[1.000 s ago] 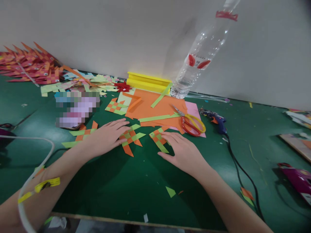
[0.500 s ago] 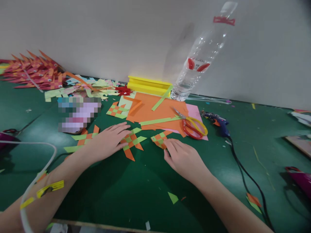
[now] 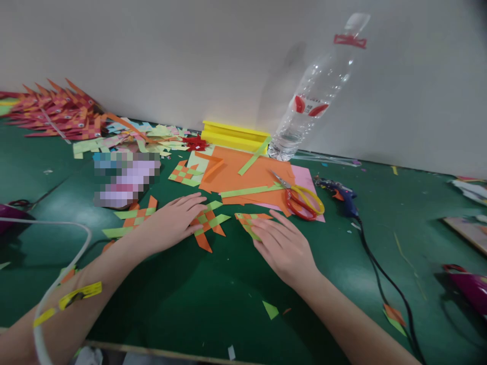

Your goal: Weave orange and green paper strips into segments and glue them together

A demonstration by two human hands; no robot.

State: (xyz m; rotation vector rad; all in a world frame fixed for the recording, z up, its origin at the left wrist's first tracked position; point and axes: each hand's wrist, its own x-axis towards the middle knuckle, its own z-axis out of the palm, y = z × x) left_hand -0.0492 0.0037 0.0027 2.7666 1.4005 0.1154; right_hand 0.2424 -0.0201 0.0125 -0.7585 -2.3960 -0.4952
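Observation:
My left hand (image 3: 178, 218) lies with outstretched fingers at the left side of a woven orange and green paper piece (image 3: 206, 221) with loose strip ends. Another such woven piece (image 3: 136, 216) is partly hidden under my left forearm. On the right, a small woven paper fish (image 3: 246, 219) with an eye dot lies beneath the fingertips of my right hand (image 3: 285, 246), whose fingers are extended and cover part of it. A further woven fish (image 3: 185, 173) rests farther back. Scissors (image 3: 302, 197) with red and yellow handles lie on orange paper sheets (image 3: 232, 165).
A clear bottle (image 3: 304, 101) leans on the wall behind a yellow holder (image 3: 234, 136). At right lies a blue glue gun (image 3: 340, 195) with a black cord. Paper scraps (image 3: 137, 134), a pile of red fish (image 3: 57, 114) and a blurred-out object (image 3: 127, 180) occupy the left.
My right hand's fingers have straightened from a bent grip and shifted over the small fish, which has turned slightly. My left hand stays in nearly the same place.

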